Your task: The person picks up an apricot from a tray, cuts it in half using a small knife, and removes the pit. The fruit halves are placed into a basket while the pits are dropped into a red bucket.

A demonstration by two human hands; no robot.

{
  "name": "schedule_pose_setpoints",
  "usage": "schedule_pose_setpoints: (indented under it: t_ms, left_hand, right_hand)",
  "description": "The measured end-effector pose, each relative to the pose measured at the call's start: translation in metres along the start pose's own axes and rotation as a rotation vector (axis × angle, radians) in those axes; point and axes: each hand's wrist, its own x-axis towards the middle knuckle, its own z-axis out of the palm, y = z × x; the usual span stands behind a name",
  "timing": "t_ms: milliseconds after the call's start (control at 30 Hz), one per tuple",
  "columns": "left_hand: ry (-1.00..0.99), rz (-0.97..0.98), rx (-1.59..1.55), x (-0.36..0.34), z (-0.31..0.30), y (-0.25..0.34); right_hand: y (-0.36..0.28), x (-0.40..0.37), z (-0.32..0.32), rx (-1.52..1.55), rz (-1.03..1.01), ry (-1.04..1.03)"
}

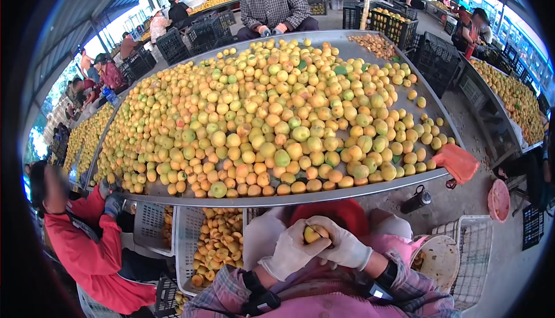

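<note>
Close over my lap, my left hand (293,251) in a white glove is closed around a yellow apricot (313,235). My right hand (342,244), also gloved in white, is closed against the fruit's other side. A thin dark line like a blade edge crosses the apricot toward my right fingers; I cannot tell what those fingers grip. Behind the hands, a red container (352,213) sits between my knees. Just beyond it is the near edge of a metal table (289,199), heaped with whole apricots (254,115).
Left of me, a white crate (186,243) holds halved apricots (217,243); a co-worker in red (101,248) sits beyond it. On my right are a whitish bucket (442,260), a dark bottle (416,199) and an orange-red bag (457,162). Another person (274,6) sits across the table.
</note>
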Motion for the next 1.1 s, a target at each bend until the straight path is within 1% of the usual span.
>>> schedule_pose_setpoints:
  t_ms: [67, 100, 200, 267, 367, 433, 500, 567, 600, 667, 700, 767, 800, 867, 900, 967, 1100]
  left_hand:
    - [0.051, 0.07, -0.036, -0.001, 0.001, -0.003]
    - [0.031, 0.033, -0.062, -0.014, 0.008, -0.006]
    - [0.063, 0.089, -0.142, -0.013, 0.006, -0.01]
    - [0.053, 0.071, -0.128, -0.016, 0.005, -0.013]
    - [0.012, 0.106, -0.163, -0.015, 0.003, -0.017]
    - [-0.013, 0.102, -0.144, -0.014, 0.0, -0.016]
    - [-0.035, 0.096, -0.123, -0.014, -0.003, -0.012]
    - [-0.093, 0.055, -0.125, -0.015, -0.007, -0.007]
    - [-0.093, 0.052, -0.126, -0.015, -0.007, -0.008]
    - [-0.14, 0.037, -0.044, -0.016, -0.006, -0.011]
    - [-0.141, 0.032, -0.046, -0.016, -0.006, -0.009]
    - [-0.133, -0.015, -0.054, -0.015, -0.007, 0.0]
    - [-0.128, -0.015, -0.053, -0.014, -0.007, 0.004]
    - [-0.122, -0.077, 0.032, -0.013, -0.006, 0.011]
    - [-0.119, -0.077, 0.035, -0.012, -0.007, 0.011]
    - [-0.108, 0.004, 0.015, -0.01, -0.008, 0.01]
    - [-0.118, 0.014, 0.067, 0.001, -0.006, 0.005]
  right_hand:
    - [-0.002, -0.001, -0.001, 0.046, -0.033, -0.018]
    - [0.004, -0.009, 0.004, 0.061, 0.015, -0.017]
    - [0.013, 0.0, 0.002, 0.066, 0.007, -0.052]
    - [0.027, 0.004, 0.004, 0.065, -0.094, -0.058]
    - [0.015, -0.002, 0.008, 0.092, -0.029, -0.025]
    - [0.012, -0.002, 0.007, 0.082, -0.023, -0.017]
    - [0.021, 0.001, 0.007, 0.071, -0.018, -0.013]
    - [0.05, 0.011, 0.007, -0.11, -0.404, 0.064]
    - [0.052, 0.012, 0.008, -0.109, -0.401, 0.063]
    - [0.056, 0.01, 0.009, 0.024, -0.349, 0.027]
    - [0.056, 0.009, 0.01, 0.026, -0.344, 0.026]
    - [0.049, 0.008, 0.009, -0.099, -0.396, 0.076]
    - [0.046, 0.008, 0.009, -0.101, -0.398, 0.071]
    - [0.04, 0.007, 0.006, -0.184, -0.455, 0.141]
    - [0.036, 0.006, 0.005, -0.183, -0.458, 0.139]
    - [0.027, 0.002, 0.002, -0.212, -0.399, 0.107]
    - [0.022, 0.005, 0.003, -0.266, -0.39, 0.128]
